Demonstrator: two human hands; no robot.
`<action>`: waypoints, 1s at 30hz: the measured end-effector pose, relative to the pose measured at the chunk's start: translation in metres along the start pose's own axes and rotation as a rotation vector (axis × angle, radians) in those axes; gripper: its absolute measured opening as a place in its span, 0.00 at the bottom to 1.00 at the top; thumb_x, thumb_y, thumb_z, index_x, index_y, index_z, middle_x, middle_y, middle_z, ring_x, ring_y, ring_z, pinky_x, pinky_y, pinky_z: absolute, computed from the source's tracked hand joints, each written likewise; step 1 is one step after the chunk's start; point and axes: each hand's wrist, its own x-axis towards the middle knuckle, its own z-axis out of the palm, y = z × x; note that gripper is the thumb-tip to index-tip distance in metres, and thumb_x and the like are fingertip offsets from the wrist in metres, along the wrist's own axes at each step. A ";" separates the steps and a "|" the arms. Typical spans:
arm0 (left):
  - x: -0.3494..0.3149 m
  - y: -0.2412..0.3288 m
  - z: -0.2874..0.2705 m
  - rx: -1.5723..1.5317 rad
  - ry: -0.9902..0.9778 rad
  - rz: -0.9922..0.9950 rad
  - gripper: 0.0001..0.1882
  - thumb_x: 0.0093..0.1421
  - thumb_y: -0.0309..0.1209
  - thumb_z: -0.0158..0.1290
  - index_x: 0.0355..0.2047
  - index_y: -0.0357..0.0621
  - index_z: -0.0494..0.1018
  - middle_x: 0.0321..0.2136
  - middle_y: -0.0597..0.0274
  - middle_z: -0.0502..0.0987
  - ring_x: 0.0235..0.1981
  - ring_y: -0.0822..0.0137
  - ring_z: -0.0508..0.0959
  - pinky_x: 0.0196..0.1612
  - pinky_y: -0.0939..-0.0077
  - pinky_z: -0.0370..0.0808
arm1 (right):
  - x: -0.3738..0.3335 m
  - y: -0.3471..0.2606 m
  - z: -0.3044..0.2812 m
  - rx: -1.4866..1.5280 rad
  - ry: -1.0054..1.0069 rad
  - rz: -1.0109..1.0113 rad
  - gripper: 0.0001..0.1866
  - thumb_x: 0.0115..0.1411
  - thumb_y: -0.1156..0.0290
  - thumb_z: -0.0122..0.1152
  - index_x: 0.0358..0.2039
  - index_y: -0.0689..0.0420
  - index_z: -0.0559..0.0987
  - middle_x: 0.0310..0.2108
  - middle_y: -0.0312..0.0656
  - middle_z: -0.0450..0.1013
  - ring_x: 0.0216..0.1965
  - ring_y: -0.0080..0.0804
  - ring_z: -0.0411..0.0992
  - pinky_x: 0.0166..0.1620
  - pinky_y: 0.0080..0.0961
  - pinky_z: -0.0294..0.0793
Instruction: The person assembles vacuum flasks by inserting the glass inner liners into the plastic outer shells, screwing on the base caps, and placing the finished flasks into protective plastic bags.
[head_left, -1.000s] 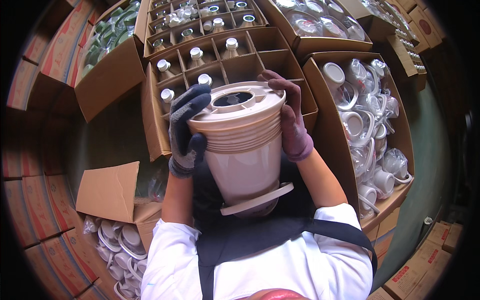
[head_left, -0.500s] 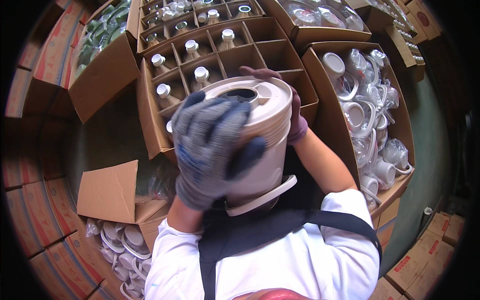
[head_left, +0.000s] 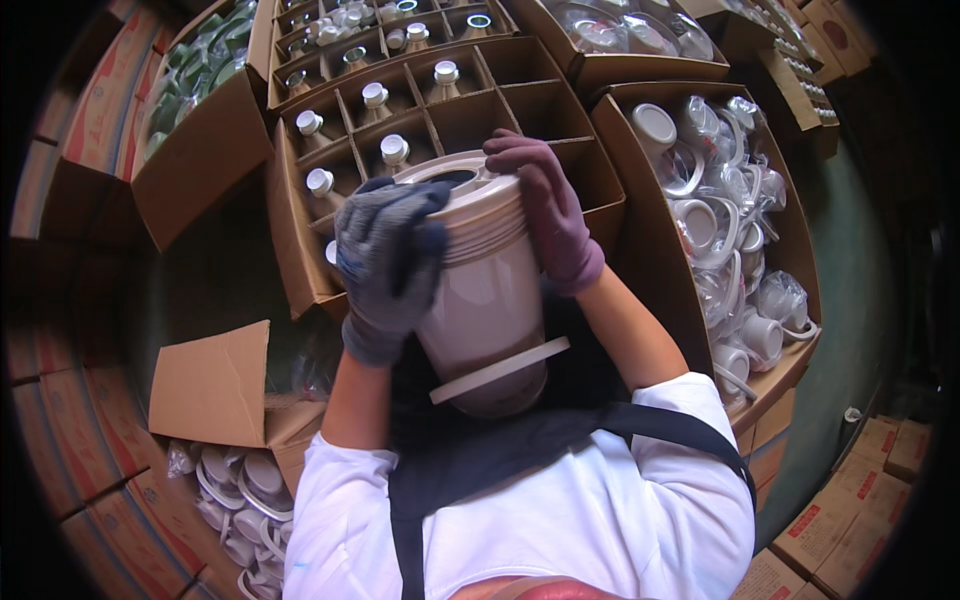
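A tall cream plastic vessel (head_left: 490, 290) with a ridged collar and an open round mouth is held upright against my chest. My left hand (head_left: 385, 265), in a grey knit glove, wraps its left side just below the rim. My right hand (head_left: 550, 210), in a purple glove, lies flat on the right side of the collar. A flat cream ring runs around the vessel near its base. Behind it stands a divided cardboard box (head_left: 500, 105) holding white-capped glass inserts (head_left: 375, 95).
A carton of bagged white plastic lids and handles (head_left: 720, 220) stands at right. An open carton of white parts (head_left: 235, 480) sits at lower left. More cartons (head_left: 200, 130) ring the area, with stacked boxes (head_left: 850, 510) at lower right.
My left hand has slid down from over the vessel's mouth to its left side. The vessel has stayed upright at my chest, and my right hand has shifted a little on the collar.
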 end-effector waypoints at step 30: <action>-0.004 -0.015 -0.005 -0.642 0.197 -0.396 0.32 0.71 0.49 0.28 0.57 0.32 0.65 0.57 0.49 0.68 0.60 0.59 0.66 0.66 0.62 0.54 | 0.007 0.033 -0.018 0.538 0.049 0.311 0.35 0.68 0.43 0.33 0.56 0.63 0.68 0.58 0.50 0.65 0.63 0.42 0.60 0.66 0.35 0.53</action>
